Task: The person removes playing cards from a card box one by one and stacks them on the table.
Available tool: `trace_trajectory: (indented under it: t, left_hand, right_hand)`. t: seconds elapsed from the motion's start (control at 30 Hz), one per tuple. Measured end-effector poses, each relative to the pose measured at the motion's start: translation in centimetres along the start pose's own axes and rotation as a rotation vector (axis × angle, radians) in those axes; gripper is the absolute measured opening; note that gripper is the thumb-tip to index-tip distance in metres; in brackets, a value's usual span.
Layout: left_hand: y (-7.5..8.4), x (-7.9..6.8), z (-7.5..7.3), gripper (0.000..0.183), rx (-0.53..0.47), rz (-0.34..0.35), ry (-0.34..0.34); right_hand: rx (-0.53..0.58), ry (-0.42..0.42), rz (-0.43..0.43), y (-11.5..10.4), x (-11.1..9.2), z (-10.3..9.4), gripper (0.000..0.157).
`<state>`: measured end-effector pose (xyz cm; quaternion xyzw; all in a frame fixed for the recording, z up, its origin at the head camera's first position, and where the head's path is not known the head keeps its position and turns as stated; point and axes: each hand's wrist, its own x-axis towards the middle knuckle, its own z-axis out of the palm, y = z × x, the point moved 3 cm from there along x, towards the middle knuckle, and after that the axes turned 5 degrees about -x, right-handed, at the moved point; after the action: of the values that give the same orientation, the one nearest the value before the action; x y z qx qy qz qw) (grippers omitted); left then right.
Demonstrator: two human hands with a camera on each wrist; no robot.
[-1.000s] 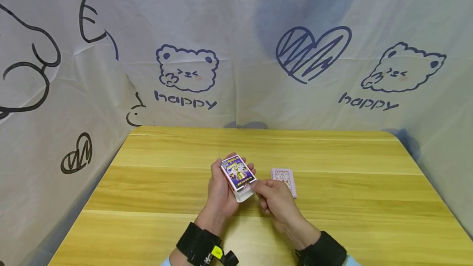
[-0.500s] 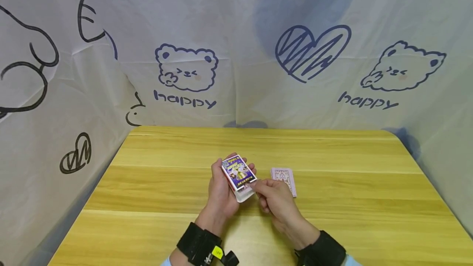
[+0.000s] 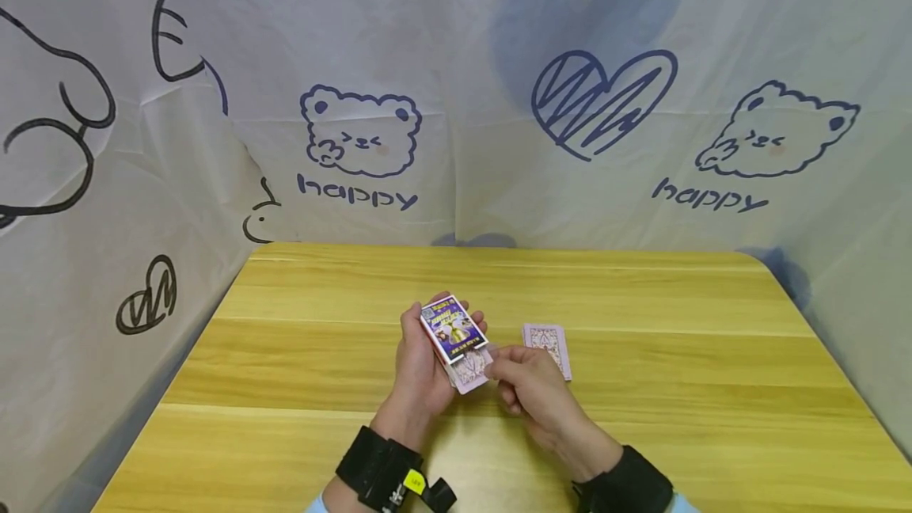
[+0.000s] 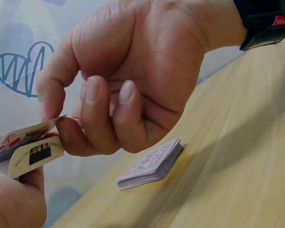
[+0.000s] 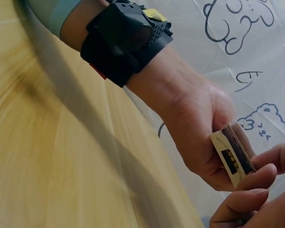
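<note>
The left hand (image 3: pixel 420 374) grips a flat, rectangular printed box (image 3: pixel 454 328) and the right hand (image 3: pixel 537 390) pinches patterned cards (image 3: pixel 470 373) jutting from its near end, above a wood-grained table (image 3: pixel 306 347) bearing a squared deck (image 3: pixel 547 341), its far edge well beyond them before creased, doodled cloth (image 3: pixel 477 117).

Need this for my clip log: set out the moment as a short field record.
Left hand: holds the card box
Right hand: pinches the cards at the box's open end
Cards: partly out of the box, patterned back showing
Second stack: on the wooden table, patterned back up
Backdrop: pale cloth with drawings
</note>
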<state>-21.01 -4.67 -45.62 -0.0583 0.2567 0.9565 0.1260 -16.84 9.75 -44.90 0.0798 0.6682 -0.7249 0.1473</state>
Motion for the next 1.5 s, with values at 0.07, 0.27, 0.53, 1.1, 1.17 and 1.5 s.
trace_trajectory:
  t: [0.07, 0.27, 0.53, 1.1, 1.17, 1.5]
  left_hand:
    - [0.1, 0.0, 0.0, 0.053, 0.001, -0.004, -0.004]
    - [0.0, -0.2, 0.3, 0.052, -0.013, -0.042, -0.04]
    - [-0.1, -0.2, 0.4, 0.05, -0.012, -0.051, -0.057]
    - [1.5, 0.5, -0.5, 0.054, -0.048, 0.039, 0.073]
    - [1.8, 0.5, -0.7, 0.054, -0.059, 0.049, 0.1]
    - [2.6, 0.5, -1.2, 0.058, -0.104, 0.013, 0.204]
  right_hand:
    - [-0.016, -0.014, 0.006, 0.0, 0.0, -0.1, 0.017]
    - [-0.098, 0.011, 0.02, -0.2, 0.1, -0.7, 0.029]
    - [-0.127, -0.025, 0.019, -0.4, 0.1, -1.1, 0.022]
    - [-0.209, -0.224, -0.023, -1.3, -0.4, -2.5, 0.023]
    - [-0.214, -0.238, -0.03, -1.4, -0.5, -2.9, 0.021]
    - [-0.28, -0.095, -0.042, -2.9, -0.2, -5.2, 0.024]
